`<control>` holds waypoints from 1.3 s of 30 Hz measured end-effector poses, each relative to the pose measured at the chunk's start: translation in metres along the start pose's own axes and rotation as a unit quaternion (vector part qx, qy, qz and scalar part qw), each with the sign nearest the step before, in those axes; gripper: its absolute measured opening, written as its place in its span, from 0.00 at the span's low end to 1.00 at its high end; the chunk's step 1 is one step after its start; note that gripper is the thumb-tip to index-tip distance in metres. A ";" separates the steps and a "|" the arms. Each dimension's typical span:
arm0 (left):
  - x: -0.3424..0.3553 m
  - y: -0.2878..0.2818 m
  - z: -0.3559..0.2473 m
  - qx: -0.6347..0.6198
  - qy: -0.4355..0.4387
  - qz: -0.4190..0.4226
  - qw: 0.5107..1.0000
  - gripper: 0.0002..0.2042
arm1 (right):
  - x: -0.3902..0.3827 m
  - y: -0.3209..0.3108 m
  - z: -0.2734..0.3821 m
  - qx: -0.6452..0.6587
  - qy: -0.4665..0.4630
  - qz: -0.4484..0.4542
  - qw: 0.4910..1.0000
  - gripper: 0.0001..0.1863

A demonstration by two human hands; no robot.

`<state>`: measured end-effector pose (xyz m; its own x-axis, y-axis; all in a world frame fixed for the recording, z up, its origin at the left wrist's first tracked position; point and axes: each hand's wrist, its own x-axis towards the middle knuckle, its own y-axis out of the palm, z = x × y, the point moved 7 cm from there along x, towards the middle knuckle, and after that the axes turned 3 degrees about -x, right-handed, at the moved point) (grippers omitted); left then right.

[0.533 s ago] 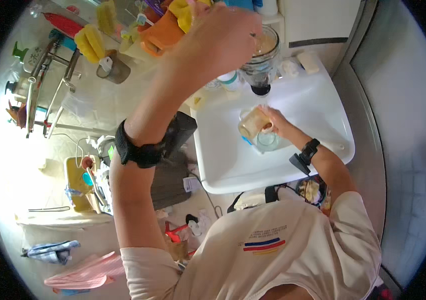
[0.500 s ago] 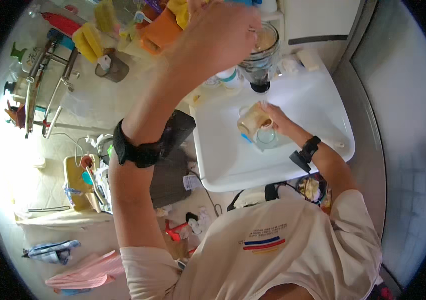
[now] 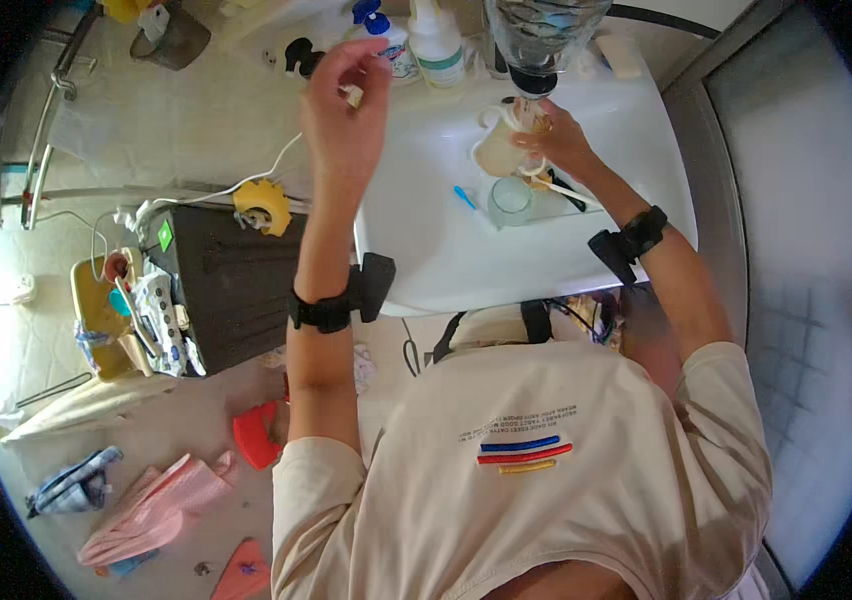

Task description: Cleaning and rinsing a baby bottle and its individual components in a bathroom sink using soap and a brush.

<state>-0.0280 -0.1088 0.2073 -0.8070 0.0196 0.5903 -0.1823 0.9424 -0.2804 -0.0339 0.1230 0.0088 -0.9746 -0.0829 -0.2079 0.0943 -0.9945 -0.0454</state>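
Observation:
My left hand (image 3: 344,118) is raised at the sink's back left, fingers curled beside a pump bottle (image 3: 396,62); what they hold, if anything, is unclear. My right hand (image 3: 558,138) grips a cream, translucent container (image 3: 496,150) with a handle, just below the black base of a glass blender jar (image 3: 538,30); its fingertips are partly hidden. Lower in the white sink (image 3: 521,270) are an empty-looking glass cup (image 3: 512,200), a small blue stick (image 3: 464,197) and several slim white and black utensils (image 3: 571,195).
A dark cabinet (image 3: 231,310) beside the sink carries a yellow ring-shaped object (image 3: 261,205). A white spray bottle (image 3: 438,55) stands behind. A frosted glass door (image 3: 796,300) borders the right. A red object (image 3: 254,435) and cloths (image 3: 156,505) appear at lower left.
My left hand has come down and left from the blender jar's top. My right hand and the container have shifted toward the jar's base. The whole view has shifted, raising the sink in frame.

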 end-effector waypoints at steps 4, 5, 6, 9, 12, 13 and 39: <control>-0.039 0.014 0.042 0.023 -0.069 0.014 0.997 0.07 | 0.007 0.003 -0.014 -0.017 0.061 0.012 0.998 0.26; -0.046 0.022 0.051 0.004 -0.103 0.023 0.994 0.07 | 0.011 -0.005 -0.014 -0.140 0.006 -0.026 0.990 0.26; -0.054 0.030 0.061 -0.016 -0.137 0.033 0.990 0.07 | 0.012 -0.012 -0.010 -0.260 -0.050 -0.063 0.962 0.26; -0.078 0.040 0.095 -0.020 -0.199 0.048 0.979 0.10 | -0.004 0.009 0.001 -0.048 0.066 -0.013 0.997 0.24; -0.101 0.056 0.113 -0.009 -0.237 0.070 0.969 0.12 | -0.009 0.008 -0.006 -0.070 0.046 -0.004 0.996 0.26; -0.105 0.063 0.119 -0.008 -0.245 0.079 0.966 0.12 | -0.016 0.008 -0.010 0.046 0.072 -0.021 0.996 0.32; -0.076 0.095 0.095 0.053 -0.118 -0.002 0.992 0.19 | 0.020 0.010 0.005 -0.183 -0.053 -0.083 0.978 0.19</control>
<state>-0.0377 -0.0523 0.0639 -0.9128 -0.0746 0.4016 -0.2337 0.9017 -0.3637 -0.0533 0.1115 0.0093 -0.9963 0.0534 -0.0666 -0.0205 -0.9070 -0.4207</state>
